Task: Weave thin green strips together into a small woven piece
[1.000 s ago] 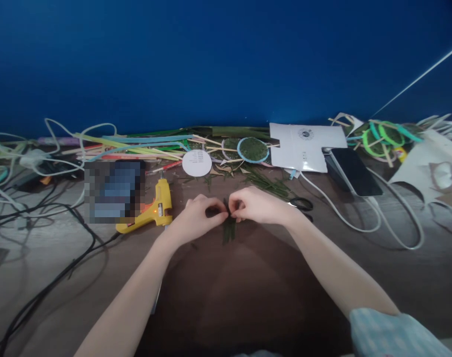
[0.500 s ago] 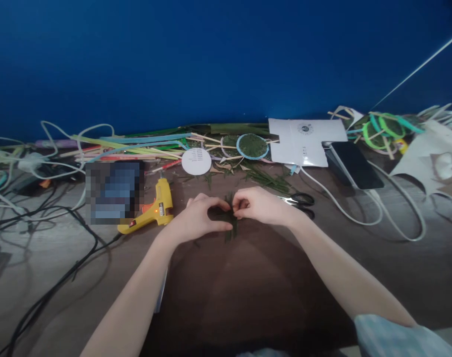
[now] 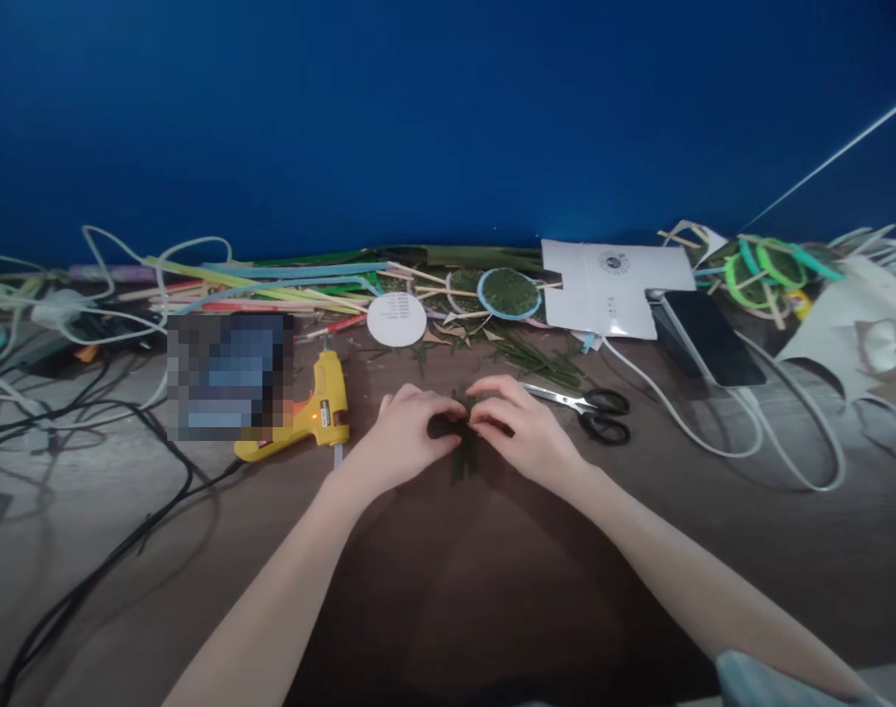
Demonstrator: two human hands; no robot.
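Fingertips of both bare hands, the left (image 3: 411, 432) and the right (image 3: 518, 427), meet at a small bunch of flat, dark green leaf-like strips (image 3: 463, 460) low over the dark brown wooden desk (image 3: 455, 579). The left thumb and forefinger curve narrowly round its left edge; the right fingers are loosely bent at the other. From where I stand I can't tell how firmly either one pinches. With so slight a hold, I'd worry about thin strips sliding out of line or fanning apart. Left of them lies a yellow plastic glue gun (image 3: 330, 398), its small orange light lit; a careless swing of the left wrist could jog the translucent glue stick (image 3: 338, 456) jutting from its back. Black-handled metal scissors (image 3: 577, 403) sit close enough for the right hand to nudge.
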